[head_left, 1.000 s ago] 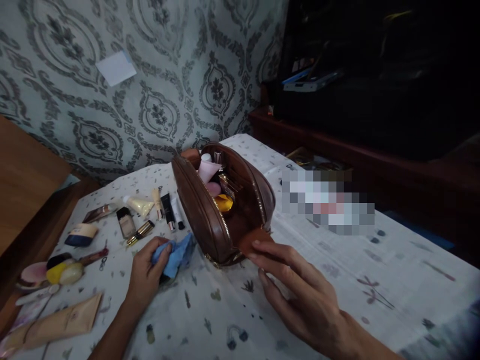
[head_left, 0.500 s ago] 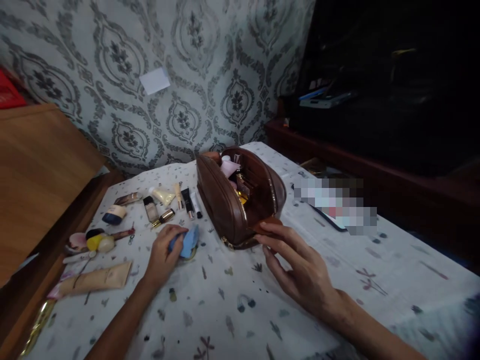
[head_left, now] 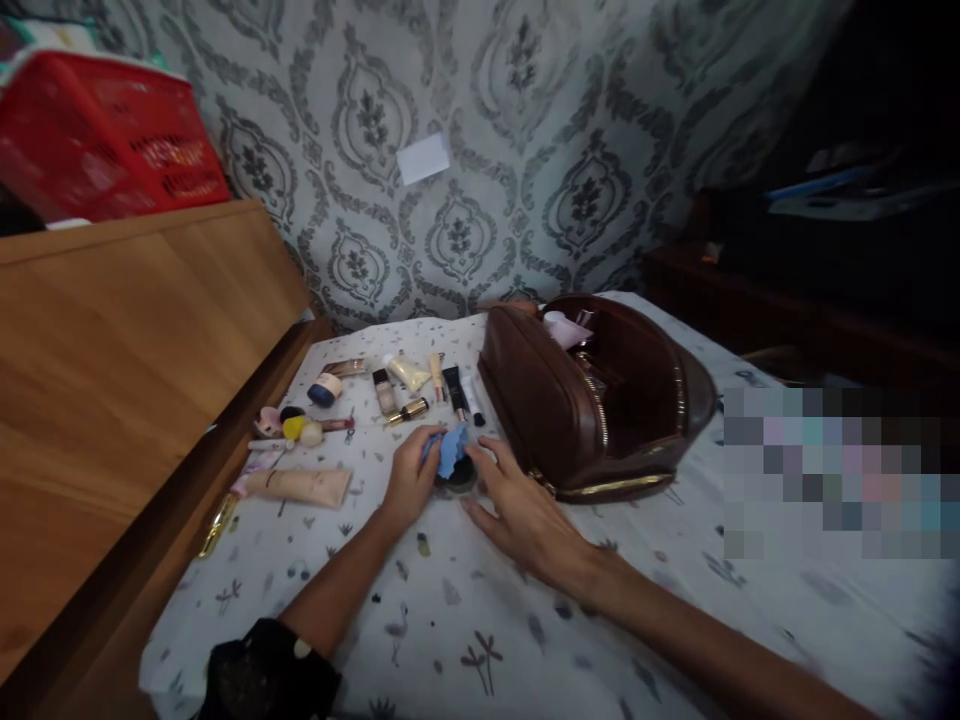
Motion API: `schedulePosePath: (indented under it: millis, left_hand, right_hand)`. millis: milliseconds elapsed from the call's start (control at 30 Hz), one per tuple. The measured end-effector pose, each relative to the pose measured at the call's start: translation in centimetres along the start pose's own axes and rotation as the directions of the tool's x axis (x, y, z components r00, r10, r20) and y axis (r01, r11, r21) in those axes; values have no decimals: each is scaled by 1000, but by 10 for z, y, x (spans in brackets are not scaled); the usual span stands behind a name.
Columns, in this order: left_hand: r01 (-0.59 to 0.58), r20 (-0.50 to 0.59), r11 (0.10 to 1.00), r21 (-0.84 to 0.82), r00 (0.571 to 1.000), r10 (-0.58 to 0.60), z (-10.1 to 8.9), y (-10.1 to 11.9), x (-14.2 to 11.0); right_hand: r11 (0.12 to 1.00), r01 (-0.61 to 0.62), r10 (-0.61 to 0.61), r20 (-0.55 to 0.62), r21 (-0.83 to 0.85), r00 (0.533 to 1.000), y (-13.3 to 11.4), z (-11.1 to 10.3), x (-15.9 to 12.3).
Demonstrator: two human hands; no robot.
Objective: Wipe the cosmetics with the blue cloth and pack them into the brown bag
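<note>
Left hand (head_left: 409, 474) grips the blue cloth (head_left: 452, 453), right hand (head_left: 517, 505) just beside.

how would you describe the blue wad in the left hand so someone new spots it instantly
Find the open brown bag on the printed tablecloth. Just left of its near end, the left hand holds the blue wad over a dark round item. Its light blue, crumpled form sets it apart from that item and the smooth black tube farther back.
</note>
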State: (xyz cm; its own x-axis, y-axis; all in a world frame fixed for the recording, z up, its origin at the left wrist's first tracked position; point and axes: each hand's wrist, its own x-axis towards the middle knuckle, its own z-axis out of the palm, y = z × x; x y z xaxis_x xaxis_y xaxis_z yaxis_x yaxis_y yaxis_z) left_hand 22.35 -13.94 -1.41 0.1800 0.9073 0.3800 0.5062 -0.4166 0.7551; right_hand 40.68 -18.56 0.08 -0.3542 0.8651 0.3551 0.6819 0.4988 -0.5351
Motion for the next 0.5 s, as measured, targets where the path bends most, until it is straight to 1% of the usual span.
schedulePosePath:
  millis: [67,133,200,267,333,400,467,500]
  left_hand:
    - [21,-15,1000,-12,1000,-21,-1,-3,0]
    - [18,-35,1000,11,999,-18,-4,-6,0]
    - [-10,-61,997,78,998,15,-8,-9,0]
    - [-44,-62,975,216,996,58,-17,-10,2]
    - [-42,-28,906,422,998,60,-30,-11,6]
    - [15,-25,782,624,1000,0,-50,-14,12]
    - [139,-123,651,746,990,-69,-74,-20,18]
    - [217,-197,591,777,975,-99,-87,-25,20]
  right_hand:
    - [998,-63,64,100,-11,993,0,13,16]
    - [997,-79,77,136,3,988,4,24,25]
    - [996,-67,61,98,55,993,11,33,28]
    - [991,-45,43,17,123,999,20,41,27]
    - [983,-32,43,-58,179,997,28,47,25]
    - [977,-40,65,-112,211,992,33,50,24]
    - [973,-48,83,-151,224,985,35,50,24]
    - [973,-46,85,-165,227,983,35,50,24]
